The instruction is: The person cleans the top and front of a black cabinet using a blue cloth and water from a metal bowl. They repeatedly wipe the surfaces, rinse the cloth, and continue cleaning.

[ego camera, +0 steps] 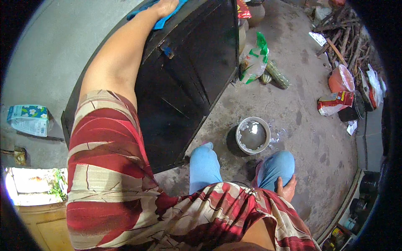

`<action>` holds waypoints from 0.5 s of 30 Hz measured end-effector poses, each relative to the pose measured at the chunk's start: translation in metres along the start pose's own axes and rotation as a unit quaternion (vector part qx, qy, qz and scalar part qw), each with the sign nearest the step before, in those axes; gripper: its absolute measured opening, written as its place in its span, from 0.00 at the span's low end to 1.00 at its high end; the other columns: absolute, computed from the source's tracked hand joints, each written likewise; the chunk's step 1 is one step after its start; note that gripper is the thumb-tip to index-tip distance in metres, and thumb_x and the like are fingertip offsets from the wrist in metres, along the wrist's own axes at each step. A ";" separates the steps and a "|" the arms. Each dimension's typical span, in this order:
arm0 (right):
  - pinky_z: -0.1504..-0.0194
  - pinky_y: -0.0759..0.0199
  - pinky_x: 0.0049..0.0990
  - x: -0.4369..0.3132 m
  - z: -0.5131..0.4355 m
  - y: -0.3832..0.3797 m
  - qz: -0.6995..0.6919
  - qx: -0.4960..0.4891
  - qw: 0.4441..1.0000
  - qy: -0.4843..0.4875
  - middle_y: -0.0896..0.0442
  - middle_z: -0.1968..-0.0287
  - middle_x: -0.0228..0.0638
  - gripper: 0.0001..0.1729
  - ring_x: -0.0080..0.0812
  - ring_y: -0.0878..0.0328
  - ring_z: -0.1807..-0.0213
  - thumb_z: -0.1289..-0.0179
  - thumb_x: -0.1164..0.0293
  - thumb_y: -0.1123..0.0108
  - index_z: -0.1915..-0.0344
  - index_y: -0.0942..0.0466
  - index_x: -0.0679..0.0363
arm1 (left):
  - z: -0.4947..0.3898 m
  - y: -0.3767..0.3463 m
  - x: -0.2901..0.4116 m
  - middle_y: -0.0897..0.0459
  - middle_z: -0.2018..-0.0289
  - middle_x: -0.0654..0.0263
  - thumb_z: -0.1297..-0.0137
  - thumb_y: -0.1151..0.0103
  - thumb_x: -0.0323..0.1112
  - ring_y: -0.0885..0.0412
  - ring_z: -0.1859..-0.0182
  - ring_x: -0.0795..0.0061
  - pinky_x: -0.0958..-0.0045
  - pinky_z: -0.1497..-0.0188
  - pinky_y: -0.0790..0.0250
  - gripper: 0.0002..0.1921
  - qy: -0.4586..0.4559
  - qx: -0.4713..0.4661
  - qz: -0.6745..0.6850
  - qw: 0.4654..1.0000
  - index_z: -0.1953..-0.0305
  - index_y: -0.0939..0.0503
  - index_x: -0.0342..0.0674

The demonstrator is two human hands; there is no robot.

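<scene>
My left arm reaches up along a black cabinet (pixel 188 62), and my left hand (pixel 168 7) holds a blue cloth (pixel 163 22) against its upper surface, at the top edge of the picture. The fingertips of that hand are cut off or hidden. My right hand (pixel 286 189) rests on my right knee, fingers somewhat apart, with nothing in it. On the floor in front of my knees stands a round bucket (pixel 268 135) of cloudy water, with wet marks on the floor beside it. A scrap of blue material (pixel 167 50) sits on the cabinet front.
A green and white plastic bag (pixel 256 62) and striped green gourds (pixel 277 74) lie on the floor beside the cabinet. Firewood (pixel 348 40), bags and a dark bin (pixel 353 108) are at the right. Shelves (pixel 355 208) stand lower right; a flowered packet (pixel 29 120) is at far left.
</scene>
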State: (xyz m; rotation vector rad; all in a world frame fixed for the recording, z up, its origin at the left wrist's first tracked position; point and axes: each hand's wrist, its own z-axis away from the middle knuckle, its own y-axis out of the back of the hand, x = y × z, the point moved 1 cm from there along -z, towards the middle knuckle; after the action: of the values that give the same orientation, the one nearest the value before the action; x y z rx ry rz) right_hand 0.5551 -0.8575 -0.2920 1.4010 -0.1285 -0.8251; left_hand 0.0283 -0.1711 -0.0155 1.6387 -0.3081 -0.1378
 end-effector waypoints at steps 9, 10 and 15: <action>0.36 0.35 0.48 -0.013 0.001 0.003 0.012 -0.017 1.000 0.005 0.31 0.37 0.63 0.49 0.63 0.31 0.36 0.36 0.45 0.41 0.30 0.42 0.71 | 0.185 0.037 0.067 0.57 0.19 0.68 0.24 0.74 0.68 0.61 0.18 0.63 0.40 0.22 0.65 0.37 -0.035 -0.018 -0.030 0.999 0.21 0.52 0.57; 0.36 0.35 0.48 -0.013 0.001 0.002 0.012 -0.017 1.000 0.001 0.31 0.37 0.63 0.49 0.63 0.31 0.36 0.36 0.45 0.41 0.30 0.42 0.71 | 0.213 0.043 0.074 0.57 0.19 0.68 0.24 0.74 0.67 0.61 0.18 0.62 0.40 0.22 0.66 0.37 -0.038 -0.020 -0.027 0.999 0.21 0.52 0.56; 0.36 0.35 0.49 -0.007 0.005 0.001 0.008 0.001 1.000 0.016 0.31 0.37 0.63 0.49 0.63 0.30 0.37 0.35 0.44 0.42 0.30 0.42 0.70 | 0.313 0.054 0.103 0.54 0.20 0.61 0.23 0.59 0.52 0.58 0.19 0.58 0.41 0.22 0.62 0.34 -0.048 -0.003 -0.087 0.995 0.21 0.51 0.50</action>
State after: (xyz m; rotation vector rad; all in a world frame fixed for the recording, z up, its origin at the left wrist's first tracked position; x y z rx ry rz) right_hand 0.5475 -0.8576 -0.2872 1.4133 -0.1169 -0.7884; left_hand 0.0349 -0.5035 0.0182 1.6552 -0.2374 -0.3484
